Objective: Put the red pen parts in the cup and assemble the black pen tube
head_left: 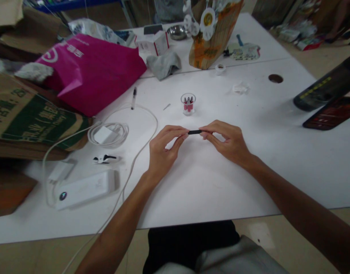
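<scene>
The table (pixel 209 182) is plain white. A short black stick (pixel 195 132) lies between both hands' fingers. Just beyond the stick, a clear cup (pixel 188 103) holds red and black pieces. Left of the cup lie white cables (pixel 112 134) and a white charger (pixel 86 189). Farther left is a magenta bag (pixel 92 72) with white lettering, beside brown cardboard (pixel 29 118) printed green. Behind the cup lies a grey cloth (pixel 164 64).

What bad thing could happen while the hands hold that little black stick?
The small black stick is pinched only by the fingertips of the left hand and right hand, so it might slip onto the table. The little clear cup of red pieces stands just beyond and could get knocked over.
</scene>
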{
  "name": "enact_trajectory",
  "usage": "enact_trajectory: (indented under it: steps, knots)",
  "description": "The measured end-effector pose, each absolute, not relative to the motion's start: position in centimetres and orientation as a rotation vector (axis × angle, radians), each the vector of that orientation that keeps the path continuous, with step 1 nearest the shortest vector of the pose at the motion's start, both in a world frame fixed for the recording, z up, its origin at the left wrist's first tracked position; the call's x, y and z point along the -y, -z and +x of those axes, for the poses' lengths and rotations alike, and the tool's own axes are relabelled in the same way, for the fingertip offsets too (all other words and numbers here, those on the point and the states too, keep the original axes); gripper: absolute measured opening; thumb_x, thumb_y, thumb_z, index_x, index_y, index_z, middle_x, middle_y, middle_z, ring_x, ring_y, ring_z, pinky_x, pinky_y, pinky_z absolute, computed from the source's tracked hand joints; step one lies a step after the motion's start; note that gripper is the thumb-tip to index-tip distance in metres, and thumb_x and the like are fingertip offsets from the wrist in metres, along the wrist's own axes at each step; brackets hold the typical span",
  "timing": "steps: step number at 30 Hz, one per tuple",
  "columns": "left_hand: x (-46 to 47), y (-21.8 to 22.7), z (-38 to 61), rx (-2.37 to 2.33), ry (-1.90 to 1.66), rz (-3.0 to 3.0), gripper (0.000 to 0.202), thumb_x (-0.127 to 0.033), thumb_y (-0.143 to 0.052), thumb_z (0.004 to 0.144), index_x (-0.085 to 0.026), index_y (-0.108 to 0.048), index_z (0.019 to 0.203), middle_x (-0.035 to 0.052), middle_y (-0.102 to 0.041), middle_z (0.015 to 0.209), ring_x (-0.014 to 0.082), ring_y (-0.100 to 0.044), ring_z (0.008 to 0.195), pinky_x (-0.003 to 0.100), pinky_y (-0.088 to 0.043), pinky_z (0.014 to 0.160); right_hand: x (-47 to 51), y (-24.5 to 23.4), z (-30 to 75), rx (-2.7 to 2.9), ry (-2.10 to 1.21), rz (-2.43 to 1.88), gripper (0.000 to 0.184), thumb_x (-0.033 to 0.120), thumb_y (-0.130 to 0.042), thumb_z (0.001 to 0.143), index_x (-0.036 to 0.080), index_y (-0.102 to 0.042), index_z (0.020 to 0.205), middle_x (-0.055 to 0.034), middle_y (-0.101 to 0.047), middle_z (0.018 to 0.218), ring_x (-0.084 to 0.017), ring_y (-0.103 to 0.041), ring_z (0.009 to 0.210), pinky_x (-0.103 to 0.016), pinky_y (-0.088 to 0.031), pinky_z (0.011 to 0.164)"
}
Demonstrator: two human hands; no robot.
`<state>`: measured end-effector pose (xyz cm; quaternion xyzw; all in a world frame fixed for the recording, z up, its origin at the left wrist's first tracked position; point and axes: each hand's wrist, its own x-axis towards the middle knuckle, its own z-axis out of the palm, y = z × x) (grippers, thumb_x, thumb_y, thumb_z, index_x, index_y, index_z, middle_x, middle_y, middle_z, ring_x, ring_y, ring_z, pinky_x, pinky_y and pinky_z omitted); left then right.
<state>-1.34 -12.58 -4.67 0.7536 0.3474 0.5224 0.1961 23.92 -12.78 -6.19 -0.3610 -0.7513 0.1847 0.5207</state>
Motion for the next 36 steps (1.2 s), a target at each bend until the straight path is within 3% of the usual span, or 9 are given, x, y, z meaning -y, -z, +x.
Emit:
enact_trajectory:
  steps: [7,11,14,18,26,31,36]
  knots:
    - [12.56,4.75,-1.46,-0.996,-1.446,2.102,0.011,-0.025,-0.083,0.113,-0.027,-0.092,0.12,0.0071,-0.09,0.118,0.0214,-0.086,0.108,0.039,-0.072,0.1,12.86,5.96,23.98,1.837,-0.452,-0.879,0.01,0.033,-0.079,0.116,0.029,-0.087,0.119,-0.0034,-0.086,0.098,-0.021,-0.08,0.085,-0.038,-0.065,0.081]
    - [12.6,4.76,-1.39,-1.014,-1.438,2.092,0.011,-0.027,-0.084,0.113,-0.027,-0.092,0.12,0.0068,-0.09,0.118,0.0214,-0.086,0.108,0.038,-0.071,0.1,12.96,5.82,23.99,1.869,-0.476,-0.921,0.019,0.036,-0.072,0.12,0.028,-0.084,0.108,-0.0034,-0.085,0.097,-0.021,-0.08,0.085,-0.038,-0.065,0.083]
    - [12.58,4.75,-1.29,-1.019,-1.447,2.045,0.012,-0.024,-0.085,0.112,-0.027,-0.092,0.121,0.0058,-0.09,0.117,0.0196,-0.085,0.107,0.035,-0.069,0.098,12.96,6.04,23.88,1.867,-0.459,-0.904,0.014,0.034,-0.073,0.12,0.028,-0.085,0.124,-0.0035,-0.084,0.099,-0.02,-0.079,0.087,-0.037,-0.066,0.083]
    - [12.48,4.92,-1.28,-1.037,-1.465,1.938,0.011,-0.026,-0.086,0.112,-0.026,-0.092,0.121,0.0052,-0.089,0.113,0.018,-0.082,0.103,0.033,-0.066,0.093,13.0,6.32,23.67,1.8,-0.467,-0.89,0.029,0.03,-0.082,0.114,0.029,-0.081,0.144,-0.0036,-0.083,0.108,-0.019,-0.079,0.092,-0.035,-0.068,0.084]
    - [12.56,5.09,-1.34,-1.076,-1.381,1.871,0.019,-0.042,-0.085,0.113,-0.026,-0.092,0.121,0.007,-0.088,0.111,0.0202,-0.081,0.1,0.036,-0.065,0.092,13.18,5.5,23.62,1.725,-0.451,-0.906,0.006,0.032,-0.081,0.115,0.028,-0.084,0.118,-0.005,-0.083,0.106,-0.021,-0.081,0.09,-0.038,-0.07,0.078]
    - [12.54,5.01,-1.29,-1.041,-1.402,1.873,0.016,-0.039,-0.085,0.113,-0.026,-0.092,0.122,0.0066,-0.089,0.111,0.0191,-0.081,0.1,0.035,-0.065,0.092,13.11,5.45,23.58,1.733,-0.43,-0.898,0.003,0.031,-0.081,0.115,0.03,-0.084,0.115,-0.0035,-0.083,0.102,-0.02,-0.079,0.087,-0.036,-0.068,0.075]
    - [12.53,4.99,-1.26,-1.049,-1.403,1.903,0.016,-0.04,-0.085,0.113,-0.027,-0.092,0.121,0.0075,-0.088,0.113,0.0209,-0.081,0.103,0.037,-0.067,0.093,13.15,5.38,23.63,1.745,-0.44,-0.94,0.012,0.038,-0.079,0.117,0.029,-0.082,0.109,-0.003,-0.081,0.095,-0.02,-0.076,0.081,-0.037,-0.064,0.073]
